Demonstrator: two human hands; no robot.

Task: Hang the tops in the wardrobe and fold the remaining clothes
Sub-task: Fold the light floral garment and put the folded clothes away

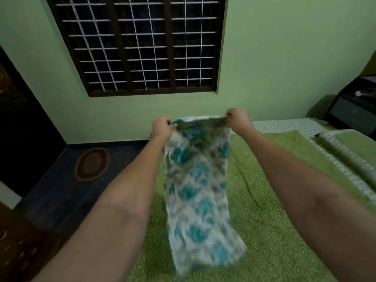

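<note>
Counting items: one garment (198, 186), two hands, one bed (270, 231), one window (140, 43), one floor mat (92, 164). The garment was a white cloth with teal and grey-green print, blurred, type not clear. It hung in the air over the bed, top edge stretched between the hands, lower end dangling close to the green patterned bedspread; contact with the bed could not be told. Left hand (162, 128) pinched the top left corner, fingers curled tight on the cloth. Right hand (238, 120) pinched the top right corner the same way. Both arms were stretched forward, roughly level. Around it: one rolled or folded green-and-white piece of bedding (345, 153) lay on the right side of the bed, well apart from the garment. One dark shelf-like unit (354, 104) stood at the far right beyond the bed. The barred window sat on the green wall straight ahead. The oval brown mat lay on the dark floor left of the bed. The hanging cloth blocked the bed's middle strip from view.
</note>
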